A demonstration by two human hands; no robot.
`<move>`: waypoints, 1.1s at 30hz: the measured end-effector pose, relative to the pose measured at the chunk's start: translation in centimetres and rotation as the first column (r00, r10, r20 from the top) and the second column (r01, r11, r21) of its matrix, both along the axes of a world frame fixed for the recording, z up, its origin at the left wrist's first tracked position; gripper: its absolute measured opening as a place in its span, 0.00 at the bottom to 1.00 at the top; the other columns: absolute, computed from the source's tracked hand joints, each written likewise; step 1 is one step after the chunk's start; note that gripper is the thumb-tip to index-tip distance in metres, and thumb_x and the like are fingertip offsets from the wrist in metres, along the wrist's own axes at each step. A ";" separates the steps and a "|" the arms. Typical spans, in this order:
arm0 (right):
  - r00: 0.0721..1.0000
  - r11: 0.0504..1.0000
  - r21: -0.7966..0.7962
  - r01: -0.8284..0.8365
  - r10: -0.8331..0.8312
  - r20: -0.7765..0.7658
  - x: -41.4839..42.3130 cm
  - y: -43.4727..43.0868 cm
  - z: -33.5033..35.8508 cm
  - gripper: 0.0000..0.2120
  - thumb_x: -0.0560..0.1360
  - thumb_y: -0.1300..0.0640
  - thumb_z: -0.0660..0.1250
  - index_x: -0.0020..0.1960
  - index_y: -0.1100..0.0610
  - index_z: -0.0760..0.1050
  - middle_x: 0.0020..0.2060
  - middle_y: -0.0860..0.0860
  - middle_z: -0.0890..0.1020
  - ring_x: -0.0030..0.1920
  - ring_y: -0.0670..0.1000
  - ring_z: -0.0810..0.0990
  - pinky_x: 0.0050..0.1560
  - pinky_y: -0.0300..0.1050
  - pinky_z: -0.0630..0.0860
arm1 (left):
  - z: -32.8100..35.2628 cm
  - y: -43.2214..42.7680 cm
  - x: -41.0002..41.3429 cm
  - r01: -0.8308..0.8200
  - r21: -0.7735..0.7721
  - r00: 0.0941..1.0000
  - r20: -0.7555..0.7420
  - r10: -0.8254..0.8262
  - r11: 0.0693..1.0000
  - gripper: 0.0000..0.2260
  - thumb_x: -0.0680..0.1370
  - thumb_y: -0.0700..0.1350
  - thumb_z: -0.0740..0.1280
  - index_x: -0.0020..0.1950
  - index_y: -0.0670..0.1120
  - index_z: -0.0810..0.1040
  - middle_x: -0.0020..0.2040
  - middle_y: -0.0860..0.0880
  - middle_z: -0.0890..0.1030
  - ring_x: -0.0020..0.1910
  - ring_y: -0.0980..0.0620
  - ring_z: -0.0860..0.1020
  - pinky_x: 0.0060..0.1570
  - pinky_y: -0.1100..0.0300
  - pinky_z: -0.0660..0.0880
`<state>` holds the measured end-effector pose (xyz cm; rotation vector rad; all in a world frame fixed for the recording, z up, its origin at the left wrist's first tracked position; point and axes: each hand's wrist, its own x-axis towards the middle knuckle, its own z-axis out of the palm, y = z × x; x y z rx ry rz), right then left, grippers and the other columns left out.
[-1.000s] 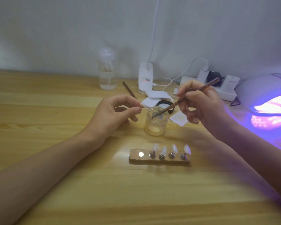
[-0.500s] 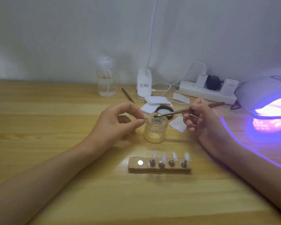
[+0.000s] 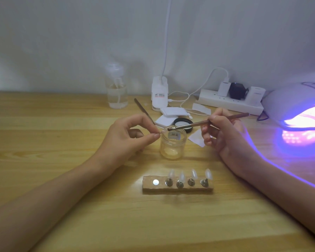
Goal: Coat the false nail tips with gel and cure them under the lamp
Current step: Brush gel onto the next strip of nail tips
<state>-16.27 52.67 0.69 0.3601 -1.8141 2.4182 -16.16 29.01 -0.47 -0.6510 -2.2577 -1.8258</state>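
Left hand pinches a small clear nail tip over the round glass jar; right hand, fingers closed, grips a slim brown brush whose tip meets it.

The brush, dipped steeply into the jar a second ago, now lies nearly level above its mouth, bristles meeting the nail tip pinched in the left hand.
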 end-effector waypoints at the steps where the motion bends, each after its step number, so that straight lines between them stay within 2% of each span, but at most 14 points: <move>1: 1.000 1.000 -0.004 -0.012 0.012 -0.009 0.0 0.0 0.0 0.10 0.76 0.61 0.63 0.37 0.55 0.68 0.29 0.51 0.77 0.28 0.48 0.75 0.27 0.36 0.71 | 0.0 0.0 0.0 -0.002 -0.003 1.000 -0.004 0.002 1.000 0.04 0.74 0.37 0.74 0.41 0.42 0.80 0.32 0.60 0.79 0.27 0.58 0.72 0.29 0.68 0.70; 7: 1.000 0.999 0.035 -0.017 0.017 -0.001 -0.1 -0.1 -0.1 0.07 0.72 0.58 0.65 0.37 0.55 0.69 0.29 0.53 0.77 0.27 0.48 0.75 0.27 0.37 0.72 | -0.1 -0.1 0.0 -0.006 -0.015 1.000 -0.013 0.006 1.000 0.05 0.74 0.38 0.74 0.41 0.44 0.79 0.31 0.59 0.78 0.27 0.57 0.71 0.28 0.67 0.69; 11: 0.998 0.998 0.024 -0.051 0.052 -0.037 0.0 0.0 0.0 0.08 0.74 0.58 0.65 0.36 0.53 0.71 0.30 0.52 0.77 0.29 0.48 0.75 0.28 0.37 0.72 | -0.2 -0.2 0.0 -0.004 -0.025 1.000 -0.007 0.003 1.000 0.06 0.74 0.40 0.74 0.40 0.46 0.79 0.31 0.56 0.77 0.27 0.55 0.70 0.28 0.65 0.69; 13: 0.999 0.998 0.043 -0.042 0.043 -0.026 0.0 -0.1 -0.2 0.08 0.75 0.59 0.65 0.38 0.54 0.69 0.30 0.52 0.78 0.28 0.49 0.75 0.28 0.38 0.72 | -0.1 -0.2 0.0 -0.006 -0.025 1.000 -0.003 0.006 1.000 0.06 0.73 0.42 0.75 0.40 0.47 0.79 0.30 0.50 0.75 0.28 0.53 0.70 0.27 0.64 0.69; 15: 1.000 0.999 0.039 -0.011 0.012 -0.013 -0.1 0.0 -0.2 0.11 0.77 0.61 0.64 0.38 0.55 0.69 0.29 0.52 0.78 0.28 0.48 0.75 0.27 0.37 0.72 | 0.0 -0.1 0.0 -0.013 -0.029 1.000 -0.001 0.013 0.999 0.05 0.71 0.46 0.74 0.40 0.48 0.79 0.32 0.38 0.74 0.28 0.51 0.69 0.27 0.63 0.68; 18: 0.999 0.999 0.011 -0.031 0.032 -0.035 -0.2 0.1 -0.1 0.09 0.75 0.59 0.64 0.37 0.54 0.70 0.30 0.51 0.78 0.29 0.48 0.75 0.28 0.37 0.72 | 0.0 -0.2 0.2 -0.017 -0.046 1.000 0.000 0.017 0.999 0.05 0.71 0.48 0.73 0.40 0.49 0.79 0.32 0.34 0.72 0.28 0.51 0.69 0.27 0.63 0.67; 21: 0.998 0.997 0.052 -0.048 0.051 -0.042 -0.1 0.0 -0.3 0.08 0.75 0.58 0.65 0.37 0.54 0.70 0.30 0.52 0.78 0.28 0.48 0.76 0.28 0.37 0.72 | -0.1 -0.3 0.1 -0.017 -0.055 1.000 -0.013 0.016 0.998 0.05 0.72 0.48 0.73 0.42 0.49 0.79 0.29 0.36 0.69 0.27 0.51 0.67 0.27 0.63 0.67; 26: 0.999 0.999 0.028 -0.027 0.028 -0.036 -0.3 0.2 -0.3 0.07 0.74 0.58 0.65 0.39 0.56 0.69 0.30 0.51 0.78 0.29 0.48 0.75 0.29 0.37 0.73 | -0.3 -0.3 0.0 0.012 -0.064 0.998 -0.058 -0.015 0.998 0.04 0.75 0.41 0.74 0.44 0.46 0.79 0.27 0.57 0.71 0.27 0.54 0.67 0.27 0.65 0.67; 29: 0.998 0.997 0.056 -0.049 0.052 -0.044 -0.3 0.0 -0.3 0.08 0.74 0.58 0.65 0.38 0.55 0.69 0.30 0.52 0.78 0.28 0.49 0.76 0.29 0.38 0.73 | -0.2 -0.3 -0.1 0.008 -0.077 0.997 -0.076 -0.014 0.997 0.04 0.76 0.39 0.73 0.44 0.47 0.79 0.28 0.59 0.73 0.27 0.54 0.67 0.27 0.64 0.67; 33: 1.000 0.999 0.034 -0.002 0.003 -0.016 -0.4 0.1 -0.3 0.07 0.73 0.57 0.65 0.38 0.55 0.69 0.29 0.51 0.78 0.28 0.48 0.75 0.28 0.37 0.72 | -0.1 -0.3 0.0 0.011 -0.076 0.997 -0.077 -0.017 0.997 0.04 0.76 0.40 0.73 0.44 0.47 0.79 0.28 0.59 0.74 0.27 0.55 0.67 0.27 0.65 0.67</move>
